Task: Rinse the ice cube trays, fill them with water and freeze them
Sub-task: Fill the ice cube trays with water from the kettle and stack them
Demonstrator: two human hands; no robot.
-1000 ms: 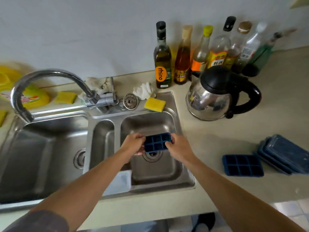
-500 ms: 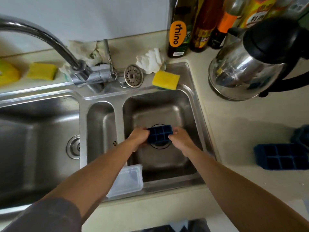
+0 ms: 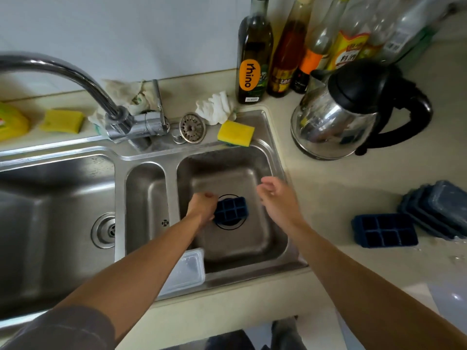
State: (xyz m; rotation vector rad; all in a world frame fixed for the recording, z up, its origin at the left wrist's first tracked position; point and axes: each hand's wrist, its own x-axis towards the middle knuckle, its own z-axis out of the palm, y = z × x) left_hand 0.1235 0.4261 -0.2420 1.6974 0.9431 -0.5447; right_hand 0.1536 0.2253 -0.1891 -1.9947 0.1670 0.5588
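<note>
Currently: ice cube tray (image 3: 231, 210), blue, cells up, low in right sink basin (image 3: 227, 173) over the drain (image 3: 228, 225); left grip (image 3: 202, 208) curled round its left end; right grip (image 3: 275, 198) slack, empty, just beside. Advised: swing faucet (image 3: 75, 74) over this basin, tilt tray to empty.

Covered, cropped and blurred parts at the sink (image 3: 146, 154)

Left end of the ice cube tray (image 3: 231, 209) and the gripping fingers out of sight behind the left hand (image 3: 201, 207); drain (image 3: 227, 226) mostly under the tray; clear container (image 3: 188, 271) half covered by the left forearm. Bottles (image 3: 254, 54) cropped at the top edge, faucet (image 3: 75, 72) spout at the left, blue stack (image 3: 439, 208) at the right; far bottle labels too blurred to read.
</note>
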